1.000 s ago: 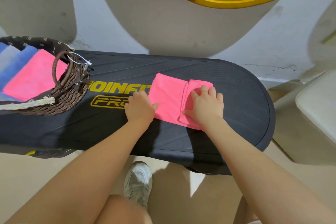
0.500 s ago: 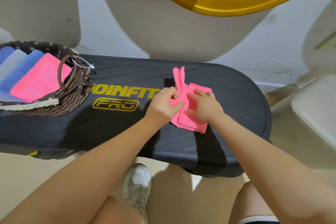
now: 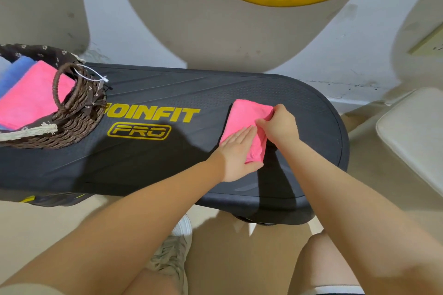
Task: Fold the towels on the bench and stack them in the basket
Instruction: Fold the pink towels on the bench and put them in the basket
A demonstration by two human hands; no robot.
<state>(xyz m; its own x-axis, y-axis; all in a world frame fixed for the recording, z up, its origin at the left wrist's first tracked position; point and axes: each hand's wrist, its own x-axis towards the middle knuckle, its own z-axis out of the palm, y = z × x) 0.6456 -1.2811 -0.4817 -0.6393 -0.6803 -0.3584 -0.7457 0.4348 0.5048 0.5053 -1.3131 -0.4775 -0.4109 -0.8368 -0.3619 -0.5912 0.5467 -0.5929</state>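
Pink towel (image 3: 244, 122) lies folded small on the black counter (image 3: 167, 155), well apart from the basket (image 3: 79, 122) (pink and blue ones already inside). My left hand (image 3: 236, 151) presses it flat, fingers spread; my right hand (image 3: 279, 127) pinches its right edge. Lifting one-handed could let the layers slip open.

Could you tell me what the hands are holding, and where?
The right hand pinches the pink towel at its right edge; the left hand presses flat on it.
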